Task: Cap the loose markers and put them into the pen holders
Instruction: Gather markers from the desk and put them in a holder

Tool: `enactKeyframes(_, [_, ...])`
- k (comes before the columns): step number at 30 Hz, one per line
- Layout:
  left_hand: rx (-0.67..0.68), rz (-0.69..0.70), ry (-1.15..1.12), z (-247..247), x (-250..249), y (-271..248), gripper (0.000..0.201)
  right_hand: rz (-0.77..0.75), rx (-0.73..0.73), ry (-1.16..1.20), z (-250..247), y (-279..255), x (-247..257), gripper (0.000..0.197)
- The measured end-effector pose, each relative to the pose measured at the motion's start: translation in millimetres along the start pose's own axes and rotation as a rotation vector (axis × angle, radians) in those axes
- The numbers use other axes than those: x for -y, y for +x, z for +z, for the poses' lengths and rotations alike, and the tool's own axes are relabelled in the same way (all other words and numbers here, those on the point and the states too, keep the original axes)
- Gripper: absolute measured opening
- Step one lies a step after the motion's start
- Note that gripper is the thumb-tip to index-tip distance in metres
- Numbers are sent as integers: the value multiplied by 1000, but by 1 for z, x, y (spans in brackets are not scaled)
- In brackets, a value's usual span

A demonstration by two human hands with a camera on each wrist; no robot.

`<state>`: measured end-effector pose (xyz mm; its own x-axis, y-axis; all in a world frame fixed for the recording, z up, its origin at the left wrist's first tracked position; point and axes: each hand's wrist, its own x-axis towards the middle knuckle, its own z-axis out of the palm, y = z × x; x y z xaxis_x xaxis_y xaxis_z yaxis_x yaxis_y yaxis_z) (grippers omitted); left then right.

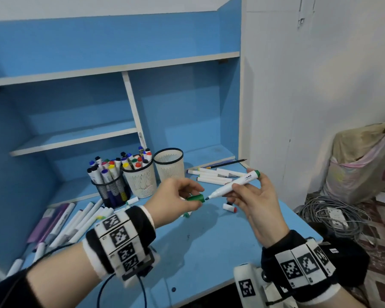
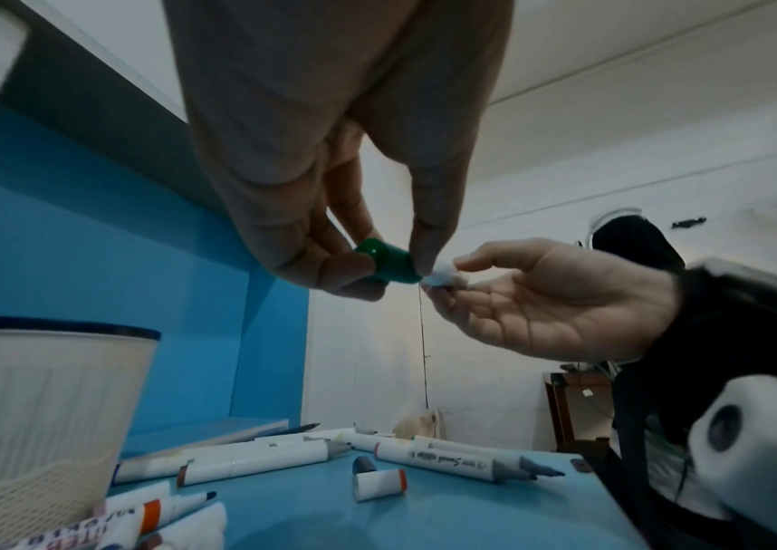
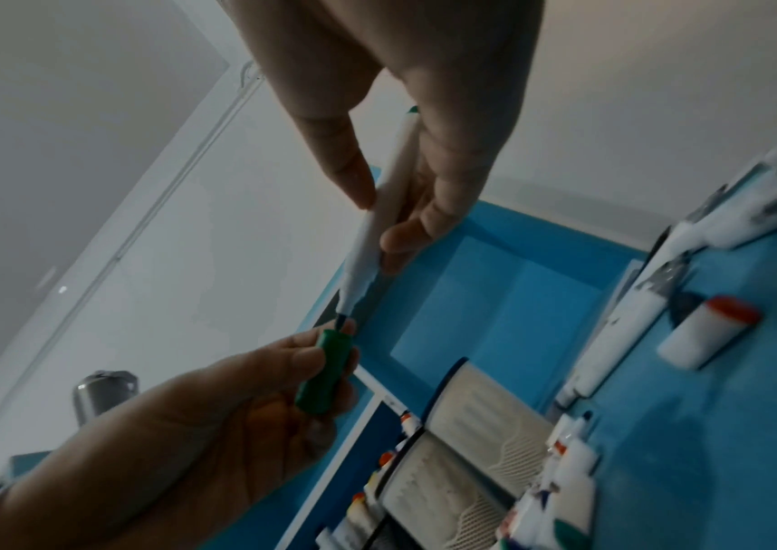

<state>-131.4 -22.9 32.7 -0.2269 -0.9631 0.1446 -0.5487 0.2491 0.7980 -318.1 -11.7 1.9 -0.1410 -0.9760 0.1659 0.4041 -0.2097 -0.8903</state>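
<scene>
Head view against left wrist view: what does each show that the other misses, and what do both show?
Only the head view shows the black mesh pen holder full of capped markers, the whole white green-ended marker with its bare tip facing the cap, and the cables on the floor.

Only the left wrist view shows the small dark loose cap standing on the blue desk and the right wrist's camera housing.

Both show the left hand pinching the green marker cap, the right hand holding the marker, and the empty white mesh pen holder.
</scene>
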Motion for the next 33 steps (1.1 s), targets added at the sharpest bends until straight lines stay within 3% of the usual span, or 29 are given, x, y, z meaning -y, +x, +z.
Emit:
enactKeyframes(3, [-102, -10, -106, -13, 1, -28, 23, -26, 46, 34, 13, -10, 1, 57])
enactKeyframes(6, [-163, -9, -167, -21, 3, -49, 21, -35, 90, 62, 26, -17, -2, 62])
enactKeyframes(19, [-330, -20, -253, -39, 20, -86, 27, 77, 243, 95, 68, -35, -19, 34])
enactKeyframes(25, [-389, 43, -278, -39, 25, -95, 38, 97, 276, 142, 73, -39, -25, 33])
enactKeyframes(27, [-410, 47, -274, -38, 27, -99, 38, 93, 295, 167, 74, -41, -25, 45])
enactKeyframes(30, [-436, 40, -279, -35, 30, -103, 35, 82, 296, 161, 73, -44, -27, 82])
enactKeyframes(33, [-425, 16, -307, -31, 34, -104, 35, 52, 295, 150, 74, -45, -29, 86])
